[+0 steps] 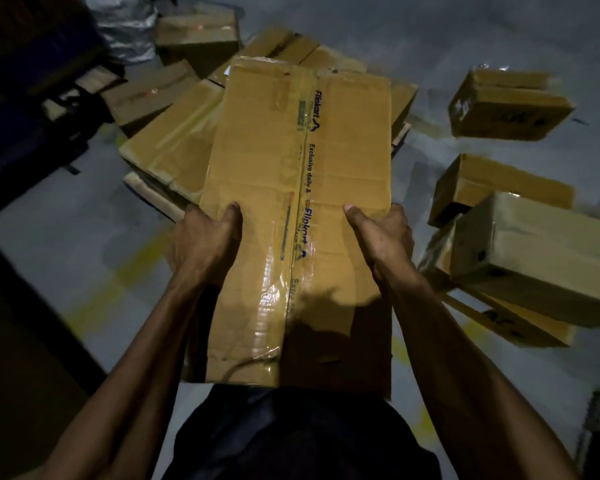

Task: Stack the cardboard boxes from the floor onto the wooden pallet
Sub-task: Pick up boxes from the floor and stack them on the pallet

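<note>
Cardboard held flat by two hands over the heap.
Thumbs lie on top, the other fingers hidden beneath: left hand [207, 237] and right hand [383, 237] each grip a side of one long taped box [302, 161]. Behind it, a blurred pile of boxes [174, 143]; four more boxes [510, 102] lie on the grey floor [66, 216] at right.

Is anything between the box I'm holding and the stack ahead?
Nothing visible. Both hands, left and right, hold the box, whose far end already overlaps the stack; the pallet itself is hidden.
</note>
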`<state>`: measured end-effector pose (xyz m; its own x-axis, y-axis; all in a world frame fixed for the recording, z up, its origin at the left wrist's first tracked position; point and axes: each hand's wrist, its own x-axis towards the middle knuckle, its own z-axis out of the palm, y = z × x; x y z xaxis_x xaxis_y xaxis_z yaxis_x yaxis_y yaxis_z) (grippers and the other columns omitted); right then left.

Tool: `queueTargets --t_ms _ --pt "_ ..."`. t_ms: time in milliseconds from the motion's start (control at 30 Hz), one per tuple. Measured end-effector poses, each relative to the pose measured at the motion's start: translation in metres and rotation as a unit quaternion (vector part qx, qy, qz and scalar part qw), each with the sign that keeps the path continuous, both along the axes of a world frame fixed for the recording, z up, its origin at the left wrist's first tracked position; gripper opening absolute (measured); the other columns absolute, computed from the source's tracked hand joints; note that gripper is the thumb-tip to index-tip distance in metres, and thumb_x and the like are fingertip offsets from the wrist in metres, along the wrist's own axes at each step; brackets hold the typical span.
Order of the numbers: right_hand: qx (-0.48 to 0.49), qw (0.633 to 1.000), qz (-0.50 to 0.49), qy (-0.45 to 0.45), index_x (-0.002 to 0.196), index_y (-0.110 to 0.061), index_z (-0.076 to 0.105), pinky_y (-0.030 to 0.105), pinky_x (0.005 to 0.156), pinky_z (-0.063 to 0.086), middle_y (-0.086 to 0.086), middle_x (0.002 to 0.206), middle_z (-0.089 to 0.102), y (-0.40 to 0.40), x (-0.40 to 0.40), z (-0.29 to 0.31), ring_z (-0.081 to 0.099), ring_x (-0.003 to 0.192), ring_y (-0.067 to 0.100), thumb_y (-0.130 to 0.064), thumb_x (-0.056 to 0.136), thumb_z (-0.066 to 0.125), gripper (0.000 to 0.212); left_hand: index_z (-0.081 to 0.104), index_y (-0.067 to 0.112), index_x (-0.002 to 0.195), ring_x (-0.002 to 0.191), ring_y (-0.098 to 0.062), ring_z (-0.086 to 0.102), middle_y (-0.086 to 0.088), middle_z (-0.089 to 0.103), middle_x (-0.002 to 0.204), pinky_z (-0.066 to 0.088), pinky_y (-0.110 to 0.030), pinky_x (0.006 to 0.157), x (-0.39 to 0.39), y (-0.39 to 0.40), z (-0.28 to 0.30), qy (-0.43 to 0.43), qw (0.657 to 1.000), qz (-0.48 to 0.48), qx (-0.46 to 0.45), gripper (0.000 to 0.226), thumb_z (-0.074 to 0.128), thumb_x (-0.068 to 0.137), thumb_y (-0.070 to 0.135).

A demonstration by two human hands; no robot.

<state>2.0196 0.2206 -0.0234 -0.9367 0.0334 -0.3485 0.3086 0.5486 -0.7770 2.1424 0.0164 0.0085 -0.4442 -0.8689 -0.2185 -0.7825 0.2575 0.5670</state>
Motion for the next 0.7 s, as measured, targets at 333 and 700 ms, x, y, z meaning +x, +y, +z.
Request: queueTargets --t_ms 333,700 --pt "0.001 0.999 0.023 -0.043 0.135 -0.022 0.045 0.053 0.104 0.045 0.005 0.129 0.058 -0.024 -0.078 -0.008 0.055 0.120 0.031 -0.066 0.076 0.073 0.079 0.056 0.010 0.128 0.112 -0.042 0.059 -0.018 0.065 0.124 0.050 -0.047 0.093 -0.070 -0.027 -0.006 -0.038 0.999 -0.003 -0.012 0.080 0.043 0.080 0.072" --pt "0.051 0.996 -0.041 -0.056 0.138 -0.020 0.043 0.053 0.097 0.050 0.007 0.131 0.058 -0.108 -0.120 -0.041 0.056 0.118 0.033 -0.072 0.075 0.070 0.086 0.054 0.008 0.114 0.107 -0.041 0.057 -0.021 0.063 0.116 0.048 -0.049 0.092 -0.146 -0.136 -0.059 -0.073 0.989 -0.124 0.039 0.067 0.044 0.088 0.069"
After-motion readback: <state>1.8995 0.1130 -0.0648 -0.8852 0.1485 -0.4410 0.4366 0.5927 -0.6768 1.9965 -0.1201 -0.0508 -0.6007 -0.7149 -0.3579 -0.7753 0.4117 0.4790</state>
